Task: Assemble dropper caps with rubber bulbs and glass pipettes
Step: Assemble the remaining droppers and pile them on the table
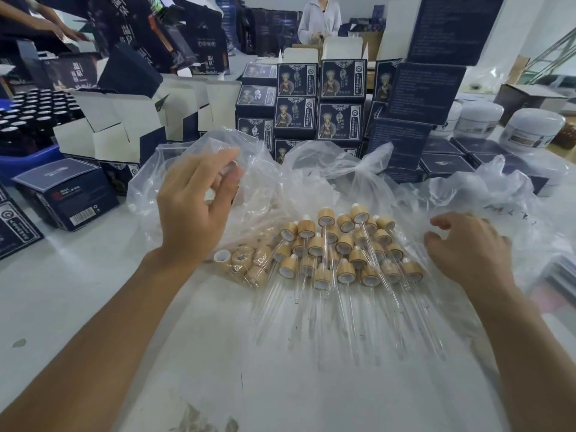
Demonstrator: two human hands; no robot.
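Nearest to me the white table (93, 307) runs bare under both forearms. My right hand (470, 251) hovers low at the right edge of the work, palm down, fingers loosely bent over clear plastic film, its grip relaxed and holding nothing that I can see. My left hand (196, 207) is raised higher, left of centre, with thumb and fingers drawn together around something small and pale at the fingertips; it looks like a rubber bulb, but motion blur keeps me from being sure what that grip holds.

Between the hands lies the pile of assembled droppers (343, 247), bamboo-coloured caps bunched together with white bulbs poking out behind and glass pipettes (349, 310) fanning toward me over the plastic. Just left of the pile, a clear bag of loose caps (246, 260) rests on the table, one white-lined cap lying at its near end.

Behind these, crumpled plastic bags (311, 176) billow up. Beyond them stand stacked navy printed boxes (318, 101), with open-flapped cartons (124, 129) to the left and white jars (530, 126) to the right. Far left, dark bottles (28, 113) fill a blue crate. At the back a person in a pale top (319, 20) stands facing the table.
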